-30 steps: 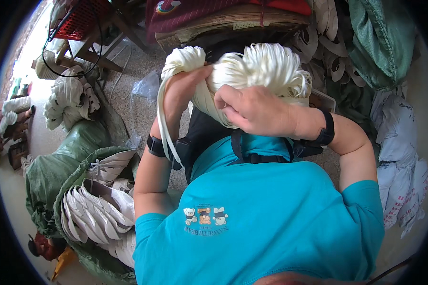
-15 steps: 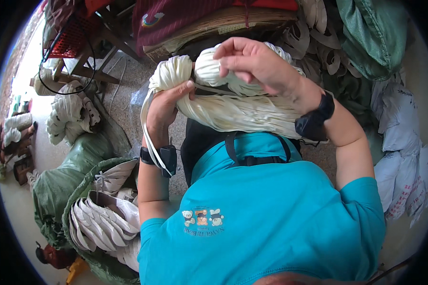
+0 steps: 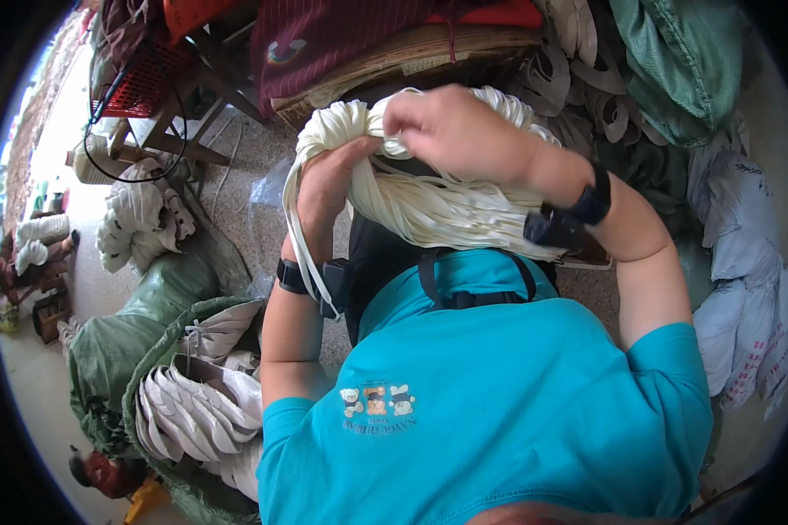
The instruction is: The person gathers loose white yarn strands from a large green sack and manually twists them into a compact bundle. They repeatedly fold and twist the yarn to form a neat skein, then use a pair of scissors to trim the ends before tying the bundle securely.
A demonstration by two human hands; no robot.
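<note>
At left, a green sack [image 3: 179, 483] holds stacked white pieces [image 3: 188, 407]. Next, the left hand [image 3: 327, 182] wraps firmly around the gathered end of a cream cord bundle [image 3: 446, 206], thumb pressed against the strands; loose cord ends [image 3: 292, 206] hang past the wristband [image 3: 290, 275]. The bundle stretches sideways just beyond the turquoise shirt [image 3: 490, 394]. The right hand [image 3: 455, 131] curls over its upper loops; whether its fingers pinch any cannot be told. White bags [image 3: 744, 236] stand at right.
</note>
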